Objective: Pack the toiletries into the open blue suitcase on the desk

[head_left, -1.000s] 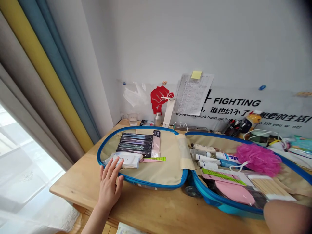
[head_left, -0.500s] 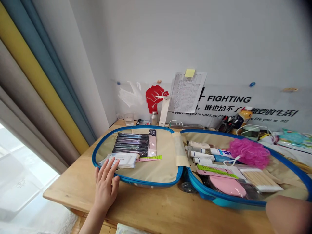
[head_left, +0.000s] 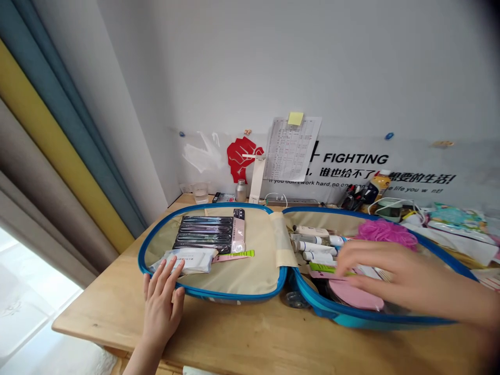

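Left hand (head_left: 161, 306) lay spread at the suitcase's (head_left: 238, 297) near rim, likely steadying it; right hand (head_left: 385, 268) curled over the packet (head_left: 321, 267), couldn't tell if gripping.

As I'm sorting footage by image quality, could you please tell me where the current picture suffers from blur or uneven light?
In the head view, the right hand is smeared, with its forearm, while the left hand looks sharper; in the head view, daylight washes out the lower left, beside the curtain, and the top right corner darkens to black.
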Demonstrator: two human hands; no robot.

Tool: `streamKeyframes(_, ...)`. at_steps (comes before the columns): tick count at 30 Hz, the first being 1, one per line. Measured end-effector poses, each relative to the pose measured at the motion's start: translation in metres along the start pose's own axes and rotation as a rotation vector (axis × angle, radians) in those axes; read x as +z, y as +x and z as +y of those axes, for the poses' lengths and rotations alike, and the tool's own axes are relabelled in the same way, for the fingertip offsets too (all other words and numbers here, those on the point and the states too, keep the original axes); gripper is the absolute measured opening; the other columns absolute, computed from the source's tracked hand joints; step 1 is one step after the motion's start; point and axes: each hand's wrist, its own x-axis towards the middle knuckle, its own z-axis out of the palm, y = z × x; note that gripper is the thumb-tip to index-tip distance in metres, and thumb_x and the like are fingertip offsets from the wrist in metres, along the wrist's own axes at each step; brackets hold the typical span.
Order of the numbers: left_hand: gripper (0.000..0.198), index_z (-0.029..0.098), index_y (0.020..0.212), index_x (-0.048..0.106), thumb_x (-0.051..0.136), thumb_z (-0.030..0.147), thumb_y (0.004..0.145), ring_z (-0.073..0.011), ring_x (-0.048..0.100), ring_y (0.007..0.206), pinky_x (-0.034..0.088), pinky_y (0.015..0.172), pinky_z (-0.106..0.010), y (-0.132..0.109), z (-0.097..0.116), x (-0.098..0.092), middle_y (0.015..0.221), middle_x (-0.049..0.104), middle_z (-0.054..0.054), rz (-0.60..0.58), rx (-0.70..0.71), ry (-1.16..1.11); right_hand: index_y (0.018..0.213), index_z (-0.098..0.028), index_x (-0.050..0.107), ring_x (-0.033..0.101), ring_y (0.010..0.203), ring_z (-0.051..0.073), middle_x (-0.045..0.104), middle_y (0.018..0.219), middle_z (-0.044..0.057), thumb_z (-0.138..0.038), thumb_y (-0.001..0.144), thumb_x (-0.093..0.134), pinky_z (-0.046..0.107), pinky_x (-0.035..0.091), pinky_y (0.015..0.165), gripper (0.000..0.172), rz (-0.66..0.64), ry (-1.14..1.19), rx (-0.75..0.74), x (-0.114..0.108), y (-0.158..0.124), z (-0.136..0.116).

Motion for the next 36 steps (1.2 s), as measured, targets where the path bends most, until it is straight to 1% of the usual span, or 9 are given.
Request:
streamKeyframes(4, 0.054, 0.030, 0.154, 0.034, 0.037, 0.026, 0.100, -0.0253, 0.032, 0.147, 0.010, 0.122, -0.045, 0.003, 0.002, -0.001, 0.148, 0.052, -0.010, 0.020, 0.022, -0.003, 0.099, -0.027, 0.070, 0.065, 0.105, 0.029, 0.069, 0.112, 0.010, -0.041, 0.084, 0.052, 0.045, 0.051, 0.094, 0.028, -0.232, -0.017, 0.045, 0.019, 0.023, 0.020)
streamKeyframes(10, 0.053, 0.028, 0.153, 0.035, 0.037, 0.024, 0.100, -0.0235, 0.031, 0.148, 0.009, 0.123, -0.043, 0.004, 0.003, -0.002, 0.147, 0.052, -0.011, 0.026, 0.037, 0.001, 0.101, -0.025, 0.071, 0.067, 0.102, 0.029, 0.070, 0.113, 0.011, -0.033, 0.080, 0.051, 0.040, 0.051, 0.090, 0.030, -0.238, -0.016, 0.098, 0.044, 0.034, 0.058)
streamKeyframes(15, 0.053, 0.027, 0.153, 0.035, 0.037, 0.023, 0.100, -0.0227, 0.029, 0.148, 0.009, 0.122, -0.041, 0.004, 0.002, -0.002, 0.147, 0.051, -0.011, 0.023, 0.041, 0.002, 0.094, -0.025, 0.070, 0.068, 0.096, 0.027, 0.072, 0.107, 0.009, -0.027, 0.078, 0.052, 0.038, 0.050, 0.084, 0.024, -0.275, -0.043, 0.085, 0.049, 0.040, 0.068)
streamKeyframes(21, 0.052, 0.029, 0.152, 0.037, 0.037, 0.027, 0.100, -0.0251, 0.034, 0.146, 0.010, 0.122, -0.044, 0.003, 0.002, -0.002, 0.147, 0.053, -0.010, 0.019, 0.014, -0.001, 0.089, -0.023, 0.068, 0.066, 0.088, 0.026, 0.072, 0.100, 0.011, -0.026, 0.079, 0.051, 0.037, 0.047, 0.078, 0.020, -0.262, -0.068, 0.115, 0.048, 0.044, 0.063)
streamKeyframes(25, 0.052, 0.029, 0.151, 0.039, 0.037, 0.028, 0.100, -0.0254, 0.034, 0.146, 0.011, 0.122, -0.045, 0.001, 0.001, -0.001, 0.147, 0.052, -0.010, 0.010, 0.000, -0.005, 0.077, -0.024, 0.060, 0.065, 0.079, 0.025, 0.071, 0.086, 0.008, -0.033, 0.076, 0.051, 0.036, 0.046, 0.071, 0.013, -0.278, -0.084, 0.137, 0.047, 0.044, 0.061)
streamKeyframes(28, 0.051, 0.028, 0.150, 0.041, 0.036, 0.029, 0.100, -0.0256, 0.035, 0.146, 0.011, 0.123, -0.045, 0.002, 0.001, -0.001, 0.146, 0.054, -0.010, 0.010, -0.013, -0.008, 0.076, -0.024, 0.054, 0.062, 0.070, 0.023, 0.068, 0.076, 0.006, -0.041, 0.079, 0.051, 0.034, 0.044, 0.065, 0.018, -0.265, -0.047, 0.174, 0.044, 0.043, 0.062)
streamKeyframes(32, 0.049, 0.028, 0.148, 0.044, 0.037, 0.028, 0.099, -0.0243, 0.036, 0.145, 0.010, 0.123, -0.043, 0.003, 0.002, -0.002, 0.145, 0.055, -0.010, 0.017, 0.000, -0.011, 0.095, -0.024, 0.056, 0.062, 0.071, 0.021, 0.068, 0.078, 0.005, -0.049, 0.087, 0.040, 0.032, 0.045, 0.065, 0.030, -0.132, 0.090, 0.194, 0.031, 0.049, 0.055)
streamKeyframes(34, 0.049, 0.028, 0.148, 0.044, 0.038, 0.027, 0.099, -0.0239, 0.035, 0.145, 0.010, 0.123, -0.043, 0.003, 0.002, -0.002, 0.145, 0.055, -0.009, 0.017, 0.006, -0.012, 0.111, -0.024, 0.055, 0.062, 0.074, 0.020, 0.068, 0.083, 0.005, -0.049, 0.090, 0.034, 0.031, 0.045, 0.066, 0.039, -0.067, 0.138, 0.204, 0.023, 0.059, 0.041)
streamKeyframes(36, 0.049, 0.028, 0.148, 0.044, 0.038, 0.027, 0.099, -0.0243, 0.035, 0.145, 0.010, 0.123, -0.043, 0.003, 0.002, -0.002, 0.145, 0.055, -0.009, 0.012, -0.004, -0.011, 0.120, -0.024, 0.055, 0.062, 0.076, 0.019, 0.067, 0.088, 0.006, -0.050, 0.090, 0.036, 0.031, 0.045, 0.067, 0.044, -0.071, 0.162, 0.175, 0.017, 0.072, 0.016)
